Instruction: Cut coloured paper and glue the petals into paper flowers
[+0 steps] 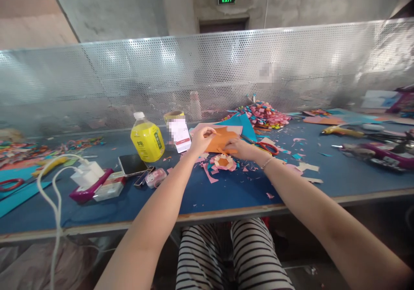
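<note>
An orange craft sheet (223, 138) is between my two hands, above the middle of the table. My left hand (203, 139) pinches its left edge, thumb and fingertips together. At its lower right side, my right hand (239, 147) is closed on the sheet, though the fingertips are partly hidden. Just below lies a round piece (224, 162) made of pink, cream and blue strips with an orange centre. Red-handled scissors (269, 148) rest beside my right wrist. Blue sheets (246, 126) and a pale pink sheet lie behind the orange one.
A yellow bottle (148, 141), an upright phone (181, 141) and a dark phone (132, 165) stand or lie left. A white-cabled charger (87, 173) sits nearer. Behind is a heap of coloured strips (267, 115) before a perforated metal panel (207, 74). Glue guns (371, 152) lie right.
</note>
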